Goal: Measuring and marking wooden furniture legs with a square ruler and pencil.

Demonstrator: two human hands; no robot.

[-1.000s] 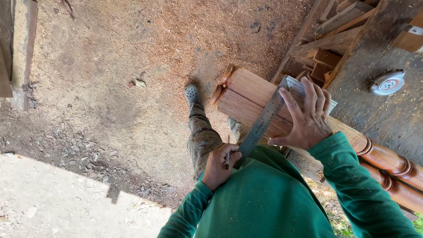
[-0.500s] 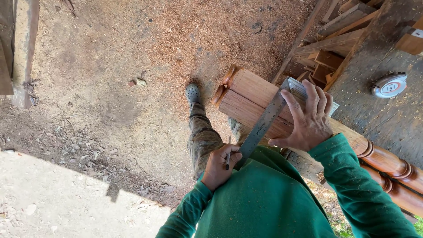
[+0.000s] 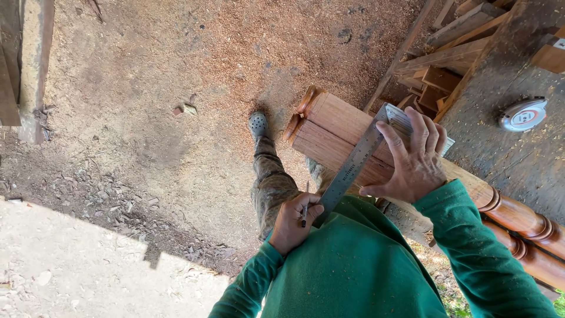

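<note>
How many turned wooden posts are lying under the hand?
2: one reddish turned wooden post under the right hand, another reddish turned post just beneath it. More may be hidden.

Green long sleeves (image 3: pixel 471 247), camouflage trousers (image 3: pixel 272 182), grey clog (image 3: pixel 258 124)

My grey clog (image 3: pixel 258 124) stands on the sawdust-strewn dirt floor (image 3: pixel 147 88) at centre frame, my camouflage trouser leg (image 3: pixel 272 182) running down from it. A round tape measure (image 3: pixel 522 114) lies on the dark workbench (image 3: pixel 500 159) at the right. Offcuts and timber lengths (image 3: pixel 453 47) are piled at the upper right. A weathered plank (image 3: pixel 23 59) runs along the upper left edge. Pale concrete (image 3: pixel 70 265) fills the lower left.
</note>
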